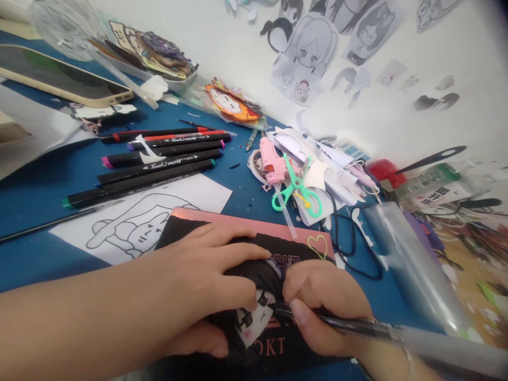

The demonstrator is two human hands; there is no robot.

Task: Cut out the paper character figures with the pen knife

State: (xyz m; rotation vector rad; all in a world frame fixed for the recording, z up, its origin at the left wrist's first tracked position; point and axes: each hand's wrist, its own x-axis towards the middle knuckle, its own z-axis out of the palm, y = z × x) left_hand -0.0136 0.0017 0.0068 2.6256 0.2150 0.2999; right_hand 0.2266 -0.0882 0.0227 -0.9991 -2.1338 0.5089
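My left hand lies with fingers spread over a paper cutout of a cartoon face with black hair, pressing on its hair side. My right hand is closed round a slim black pen, whose tip touches or nearly touches the face by a dark eye. Beneath both hands is a black and pink box or book with pink lettering. A yellow-green heart-shaped clip rests on its far right corner. Part of the cutout is hidden by my left fingers.
Several markers lie beyond a line-drawing sheet. Green scissors and a pink glue gun sit among paper scraps. A phone is at far left, a clear plastic roll at right. Drawings hang on the wall.
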